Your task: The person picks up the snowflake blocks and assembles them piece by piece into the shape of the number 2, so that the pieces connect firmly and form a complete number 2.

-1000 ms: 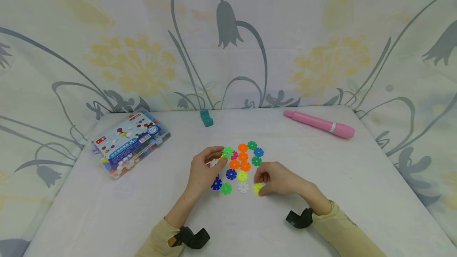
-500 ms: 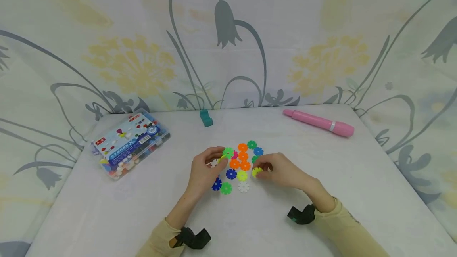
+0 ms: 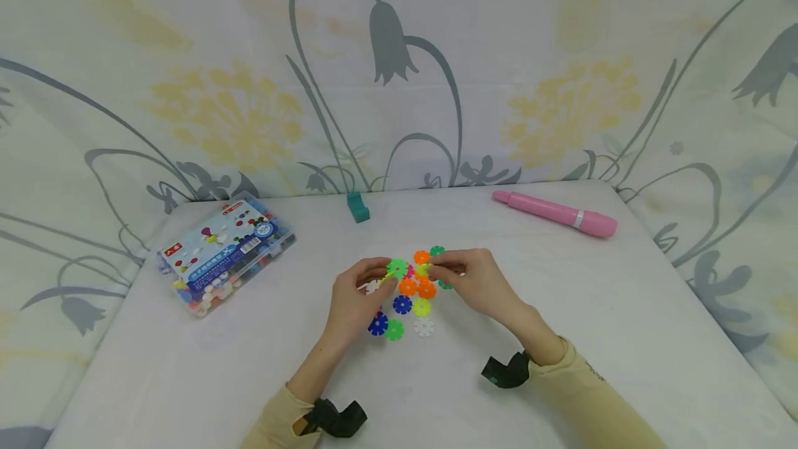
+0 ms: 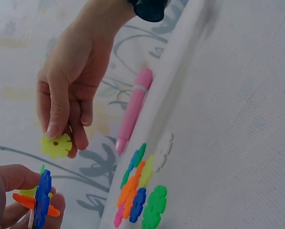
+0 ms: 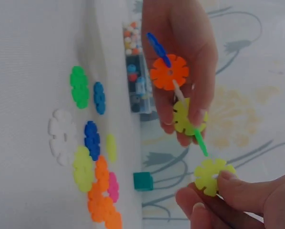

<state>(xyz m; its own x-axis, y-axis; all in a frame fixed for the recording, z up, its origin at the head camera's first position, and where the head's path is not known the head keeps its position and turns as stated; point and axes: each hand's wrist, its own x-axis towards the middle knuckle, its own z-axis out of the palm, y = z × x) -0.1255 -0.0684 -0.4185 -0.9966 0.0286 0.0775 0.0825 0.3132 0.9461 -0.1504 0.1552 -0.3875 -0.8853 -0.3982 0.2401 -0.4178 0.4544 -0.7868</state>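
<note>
My left hand (image 3: 355, 300) grips a chain of notched plastic snowflake discs. In the right wrist view the chain runs from a blue disc (image 5: 156, 46) through an orange disc (image 5: 161, 74), a white disc and a yellow disc (image 5: 181, 116) to a green disc (image 5: 200, 142) at its end. Between thumb and fingers, my right hand (image 3: 486, 286) pinches another yellow disc (image 4: 61, 148), close to the green end but visibly apart from it. Below the hands lie loose discs, among them orange (image 3: 427, 289), dark blue (image 3: 402, 305), white (image 3: 424, 327) and green (image 3: 395, 330).
A clear plastic box (image 3: 227, 255) with a printed label and colourful pieces inside sits at the left. Near the back edge are a small teal block (image 3: 358, 207) and a pink pen-shaped object (image 3: 555, 213). Patterned cloth hangs behind the white table (image 3: 623, 338).
My right hand has lifted the yellow disc from the right of the loose pieces and carried it up and left toward the chain. My left hand has stayed nearly still.
</note>
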